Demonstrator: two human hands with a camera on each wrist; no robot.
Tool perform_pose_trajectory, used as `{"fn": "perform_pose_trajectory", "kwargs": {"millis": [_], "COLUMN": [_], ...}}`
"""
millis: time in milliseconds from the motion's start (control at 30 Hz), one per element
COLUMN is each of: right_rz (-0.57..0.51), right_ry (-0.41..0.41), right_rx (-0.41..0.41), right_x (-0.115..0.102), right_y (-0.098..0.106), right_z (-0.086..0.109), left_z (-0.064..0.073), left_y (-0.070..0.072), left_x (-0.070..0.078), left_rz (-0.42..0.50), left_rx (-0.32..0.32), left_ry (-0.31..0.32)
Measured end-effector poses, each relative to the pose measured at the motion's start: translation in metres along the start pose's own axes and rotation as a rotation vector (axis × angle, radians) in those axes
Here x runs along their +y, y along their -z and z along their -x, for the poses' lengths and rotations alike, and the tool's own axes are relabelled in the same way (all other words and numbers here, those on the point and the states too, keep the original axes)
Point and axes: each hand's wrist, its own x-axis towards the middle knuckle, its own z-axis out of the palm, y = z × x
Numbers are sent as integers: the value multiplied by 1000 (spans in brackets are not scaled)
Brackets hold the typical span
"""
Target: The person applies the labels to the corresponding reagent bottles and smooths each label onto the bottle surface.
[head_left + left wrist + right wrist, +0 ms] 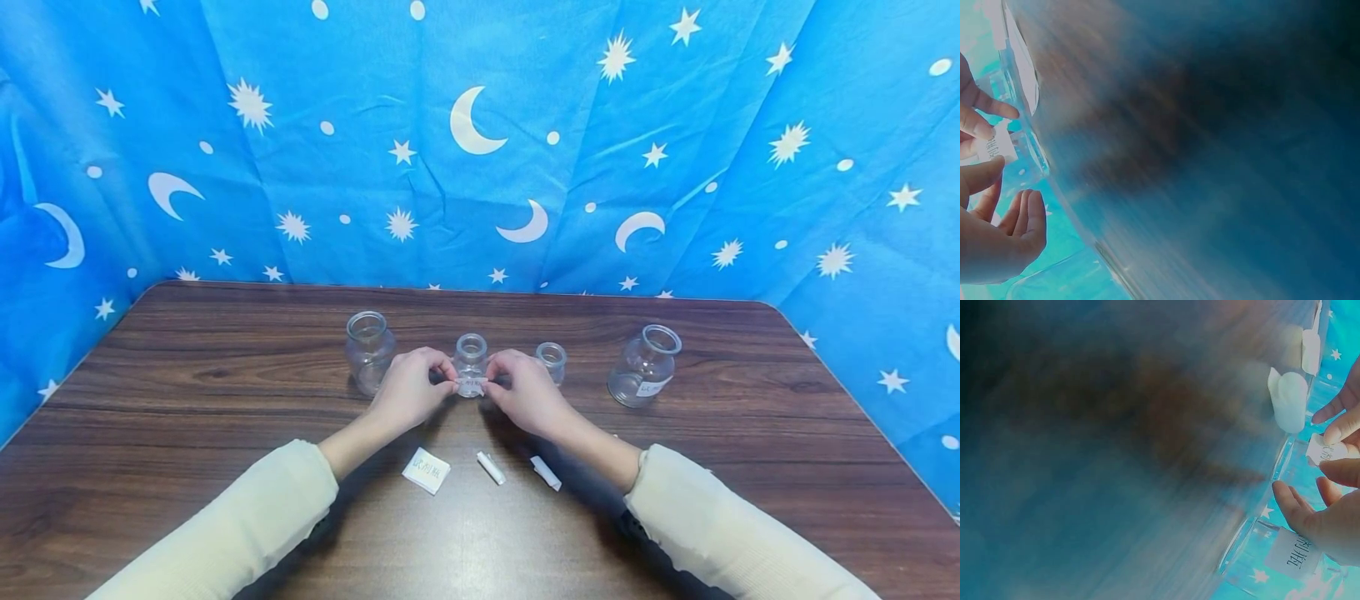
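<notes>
A small white label (472,386) with printed characters lies across the front of a small clear glass jar (471,348). My left hand (411,387) pinches one end of it between thumb and forefinger. At the other end, my right hand (529,395) pinches it the same way. In the left wrist view the label (997,147) shows between both sets of fingertips, and so does the label (1324,451) in the right wrist view. Whether it is stuck to the glass, I cannot tell. Behind my right hand stands another small jar (551,357), partly hidden.
A large glass jar (367,346) stands at the left, partly behind my left hand. Far right is a large jar (643,362) bearing a label (654,387). Nearer lie a printed white paper piece (427,471) and two curled white scraps, one scrap (491,468) left of the other scrap (545,473).
</notes>
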Motion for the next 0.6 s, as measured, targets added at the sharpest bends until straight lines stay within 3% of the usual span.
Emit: {"fn": "perform_pose_trajectory", "kwargs": {"millis": [267, 433, 600], "right_rz": [21, 20, 3], "right_ry": [-15, -37, -88], "right_rx": [19, 25, 20], "right_x": [-3, -5, -7], "right_y": [-3, -4, -5], "right_z": [2, 4, 7], "left_z": [2, 3, 5], "left_y": [-1, 0, 2], "left_x": [-2, -2, -4], "left_rz": [-14, -6, 49], "left_rx": [15, 25, 25], "left_ry": [4, 38, 32]}}
